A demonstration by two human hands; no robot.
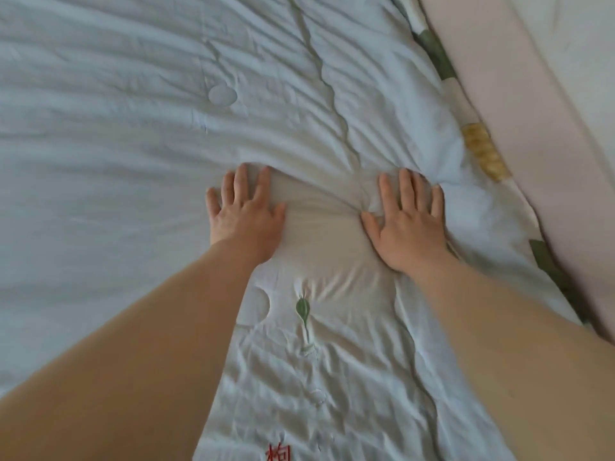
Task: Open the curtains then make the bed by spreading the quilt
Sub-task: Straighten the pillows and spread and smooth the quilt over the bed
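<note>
A pale blue-white quilt (pixel 133 128) covers almost the whole view, wrinkled, with stitched seams, a small green leaf motif (pixel 303 309) and red characters near the bottom edge. My left hand (pixel 244 214) lies flat on the quilt, palm down, fingers spread. My right hand (pixel 407 221) presses flat beside it, fingers apart, with folds of fabric bunched just ahead of its fingertips. Neither hand grips the cloth. Both bare forearms reach in from the bottom. No curtains are in view.
Along the quilt's right edge runs a patterned border (pixel 482 151) with green and yellow patches. Beyond it lies a pale pink sheet or mattress surface (pixel 549 144) at the right.
</note>
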